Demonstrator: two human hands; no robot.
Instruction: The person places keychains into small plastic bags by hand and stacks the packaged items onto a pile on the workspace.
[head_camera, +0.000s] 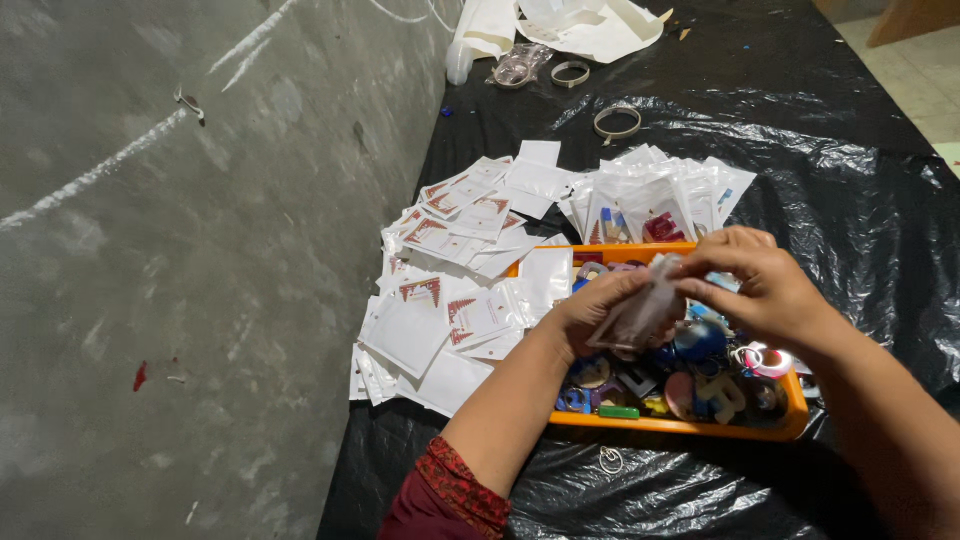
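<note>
Both my hands meet over an orange tray (690, 427) filled with several small colourful trinkets (700, 385). My left hand (592, 312) grips the lower side of a small clear plastic pouch (640, 312). My right hand (755, 283) pinches the pouch's upper end with its fingertips. What the pouch contains cannot be made out.
A spread of small white and clear packets (455, 290) lies left of the tray, with more filled packets (655, 205) behind it. Two tape rolls (617, 122) and white paper (590, 25) sit farther back on the black plastic sheet (840, 150). A grey wall (190, 280) runs along the left.
</note>
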